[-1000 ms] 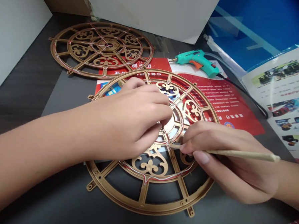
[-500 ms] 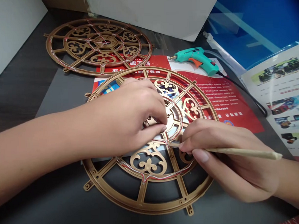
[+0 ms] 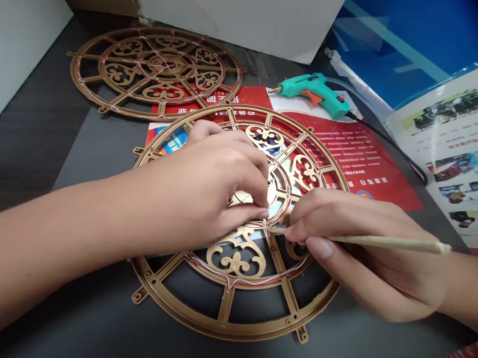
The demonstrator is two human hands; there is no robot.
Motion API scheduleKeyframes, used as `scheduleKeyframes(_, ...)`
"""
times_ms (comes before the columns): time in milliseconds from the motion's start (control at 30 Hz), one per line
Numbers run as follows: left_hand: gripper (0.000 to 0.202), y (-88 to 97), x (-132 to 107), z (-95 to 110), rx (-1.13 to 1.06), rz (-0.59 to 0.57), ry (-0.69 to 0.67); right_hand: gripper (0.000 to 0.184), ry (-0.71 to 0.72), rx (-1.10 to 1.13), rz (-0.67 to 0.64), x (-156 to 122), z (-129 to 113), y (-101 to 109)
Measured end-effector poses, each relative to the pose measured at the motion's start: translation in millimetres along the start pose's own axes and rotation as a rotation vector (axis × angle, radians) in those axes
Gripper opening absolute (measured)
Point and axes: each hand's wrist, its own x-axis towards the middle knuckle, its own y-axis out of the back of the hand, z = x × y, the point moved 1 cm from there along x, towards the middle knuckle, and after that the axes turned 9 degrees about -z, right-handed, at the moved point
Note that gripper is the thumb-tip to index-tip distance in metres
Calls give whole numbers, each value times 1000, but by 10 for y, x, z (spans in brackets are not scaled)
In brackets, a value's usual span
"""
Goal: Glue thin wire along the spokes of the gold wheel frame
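Note:
A round bronze-coloured openwork frame point(image 3: 226, 325) with scroll ornaments lies flat in front of me. Thin red and white wires point(image 3: 244, 283) run along its rings. My left hand point(image 3: 226, 174) rests over the frame's inner rings, thumb and index finger pressed together beside a spoke near the hub; whatever is between them is hidden. My right hand point(image 3: 358, 247) grips a thin pale wooden stick point(image 3: 390, 242) like a pen. The stick's tip touches or nearly touches the wires at that spoke, close to my left fingertips.
Behind lies a second wired round frame point(image 3: 163, 92). A teal glue gun point(image 3: 316, 92) with a black cord rests on a red printed sheet point(image 3: 384, 193) at the back right. A white box point(image 3: 247, 23) stands at the rear, and a picture sheet point(image 3: 462, 151) is at right.
My left thumb and index finger have moved slightly down towards the stick's tip. My right hand keeps its grip on the wooden stick, almost still. The view has shifted a little.

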Motion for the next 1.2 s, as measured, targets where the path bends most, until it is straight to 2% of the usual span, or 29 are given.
scheduleKeyframes(200, 20, 34, -8, -19, 39, 19, -28, 12, -1, -14, 4, -13, -7, -5)
scheduleKeyframes(433, 29, 32, -10, 46, 102, -88, -47, 15, 16, -4, 8, -1, 8, -5)
scheduleKeyframes(533, 30, 50, -3, 84, 175, -134, -88, 11, 27, 4, 27, 1, 22, -14)
scheduleKeyframes(700, 28, 67, -25, 118, 345, -137, -214, 9, 25, 14, 35, -4, 30, -34)
scheduleKeyframes(800, 28, 74, -42, 120, 389, -148, -223, 9, 21, 11, 34, -11, 33, -37)
scheduleKeyframes(967, 26, 80, -27, 120, 326, -179, -180, 9, 12, 8, 29, -22, 30, -22)
scheduleKeyframes(1200, 29, 70, -35, 131, 275, -130, -204, 9, 18, -5, 20, -33, 12, -20)
